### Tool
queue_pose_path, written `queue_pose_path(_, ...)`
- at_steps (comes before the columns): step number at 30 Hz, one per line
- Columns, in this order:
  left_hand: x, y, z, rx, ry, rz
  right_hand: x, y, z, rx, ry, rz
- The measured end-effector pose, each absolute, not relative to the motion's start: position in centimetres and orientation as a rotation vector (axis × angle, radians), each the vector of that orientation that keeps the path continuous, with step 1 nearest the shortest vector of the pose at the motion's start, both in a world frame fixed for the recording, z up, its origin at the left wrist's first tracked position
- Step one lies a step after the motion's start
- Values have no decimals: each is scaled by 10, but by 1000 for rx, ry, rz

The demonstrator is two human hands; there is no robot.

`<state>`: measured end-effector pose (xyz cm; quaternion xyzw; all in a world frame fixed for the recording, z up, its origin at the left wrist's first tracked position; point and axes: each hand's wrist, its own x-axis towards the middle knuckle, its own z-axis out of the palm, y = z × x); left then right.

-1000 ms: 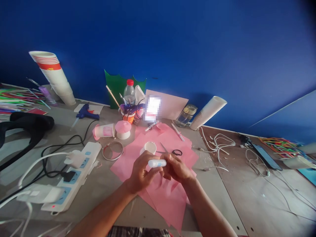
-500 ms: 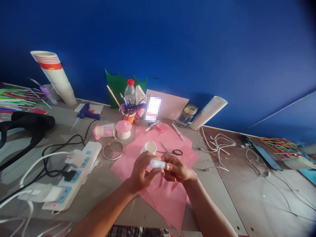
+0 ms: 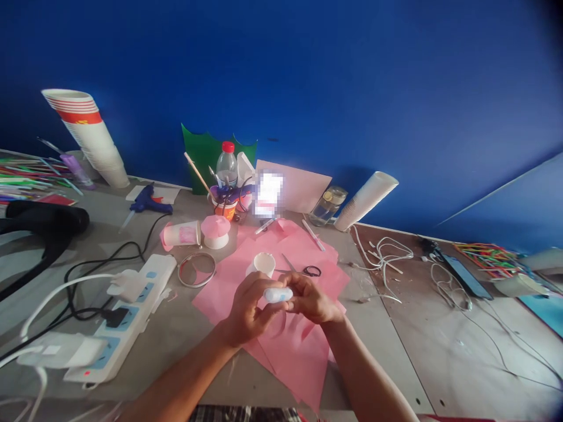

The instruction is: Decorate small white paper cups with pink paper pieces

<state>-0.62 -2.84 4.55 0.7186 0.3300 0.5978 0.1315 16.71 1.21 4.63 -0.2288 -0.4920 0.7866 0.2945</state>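
A small whitish tube (image 3: pixel 277 295) with a pale blue mark lies crosswise between my hands; its exact kind is unclear. My left hand (image 3: pixel 248 308) pinches its left end. The fingertips of my right hand (image 3: pixel 310 300) close on the other end. Just beyond the left fingers stands a white paper cup (image 3: pixel 264 264), its lower part hidden by that hand. Scissors with black handles (image 3: pixel 311 271) rest behind my right hand. Beneath both hands spread overlapping pink paper sheets (image 3: pixel 299 369).
A power strip (image 3: pixel 132 316) with plugs and cables lies at left, near a blue glue gun (image 3: pixel 149 201). Behind are a pink-topped cup (image 3: pixel 215 231), a glass jar (image 3: pixel 328 205) and leaning paper cup stacks (image 3: pixel 367 199). White cables (image 3: pixel 387 252) tangle at right.
My right fingers have shifted along the tube toward its middle, and the tube is turned more level. The whole view has swung slightly to the right.
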Motion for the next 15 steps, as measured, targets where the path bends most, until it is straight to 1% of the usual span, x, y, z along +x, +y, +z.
queue_pose_path(2,-7,-29,46,2085,970,1740,167,12,47,-562,-1314,2087)
queue_pose_path(5,-7,-29,46,2100,970,1749,167,12,47,-471,-1348,2177)
queue_pose_path(8,-8,-29,46,2123,953,1771,166,12,47,-492,-1390,2174)
queue_pose_path(10,-7,-29,45,2118,966,1765,165,12,47,-557,-1427,2026)
queue_pose_path(13,-7,-27,44,2100,990,1750,161,10,49,-660,-1511,1694)
queue_pose_path(15,-7,-27,43,2091,980,1769,160,9,50,-640,-1552,1678)
